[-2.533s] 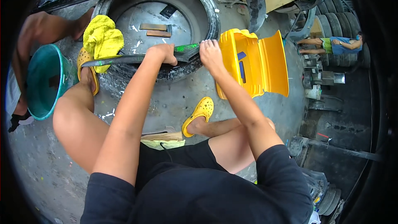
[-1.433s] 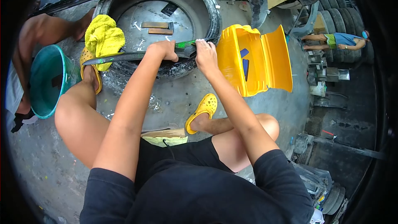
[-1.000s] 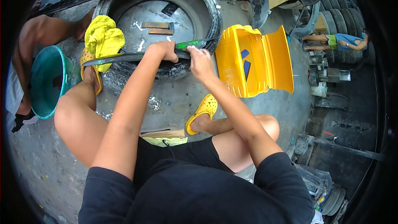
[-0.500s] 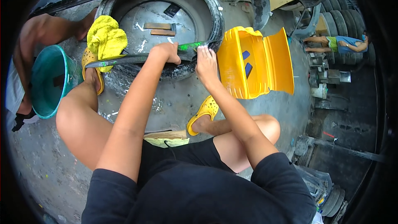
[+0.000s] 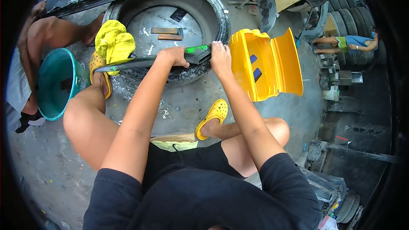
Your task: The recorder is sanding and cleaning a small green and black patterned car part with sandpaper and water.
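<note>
A long dark strip-shaped panel [image 5: 136, 63] with green patches lies across the near rim of a tire [image 5: 222, 21]. My left hand [image 5: 172, 56] is closed around its middle, thumb toward the right. At the strip's right end my right hand [image 5: 221, 57] grips it, fingers bent over the far edge; the fingertips are partly hidden. A yellow cloth [image 5: 113, 42] is bunched near the strip's left part, against the tire. Inside the tire ring lie two brown block-like pieces [image 5: 166, 30] and a small black square [image 5: 178, 15].
A yellow plastic shell [image 5: 284, 64] with blue pieces inside stands right of the tire. At left are a teal bucket [image 5: 77, 81] and another person's bent leg [image 5: 51, 34]. A long black bar [image 5: 102, 1] crosses behind. Stacked tires [image 5: 349, 21] and a person stand far right.
My right hand has shifted slightly right and away along the strip's end. The strip has turned a little, showing more dark face between my hands. My left hand keeps its grip.
</note>
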### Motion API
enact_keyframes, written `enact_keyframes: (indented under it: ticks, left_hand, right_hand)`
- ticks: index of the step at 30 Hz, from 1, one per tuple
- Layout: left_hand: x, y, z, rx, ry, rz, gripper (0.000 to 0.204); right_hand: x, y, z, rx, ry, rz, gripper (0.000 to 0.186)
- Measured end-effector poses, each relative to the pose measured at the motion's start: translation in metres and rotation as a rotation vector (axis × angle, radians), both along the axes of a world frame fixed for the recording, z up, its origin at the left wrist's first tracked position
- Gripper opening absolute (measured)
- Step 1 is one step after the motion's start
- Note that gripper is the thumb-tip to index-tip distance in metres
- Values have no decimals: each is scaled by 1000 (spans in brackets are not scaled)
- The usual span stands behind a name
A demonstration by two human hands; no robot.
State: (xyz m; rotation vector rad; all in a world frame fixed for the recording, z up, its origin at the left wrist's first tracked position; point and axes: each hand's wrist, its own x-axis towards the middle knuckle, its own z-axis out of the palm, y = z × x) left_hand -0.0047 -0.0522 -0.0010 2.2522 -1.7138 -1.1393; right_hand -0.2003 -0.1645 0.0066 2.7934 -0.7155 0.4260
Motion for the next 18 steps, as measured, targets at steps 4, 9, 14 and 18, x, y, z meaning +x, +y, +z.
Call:
enact_keyframes:
  ticks: [4, 9, 14, 18]
  left_hand:
    - [-20, 10, 18, 44, -126, -31, 116]
    - [6, -12, 9, 124, 130, 93, 119]
    - [2, -42, 5, 237, 25, 79, 109]
    - [12, -55, -1, 282, -70, -10, 113]
  right_hand:
    - [-16, -12, 23, 653, -517, -555, 29]
    - [-68, 27, 35, 1537, -1622, -495, 25]
    - [-74, 60, 14, 1968, -1916, -395, 33]
    - [-69, 74, 16, 2055, -1683, -318, 25]
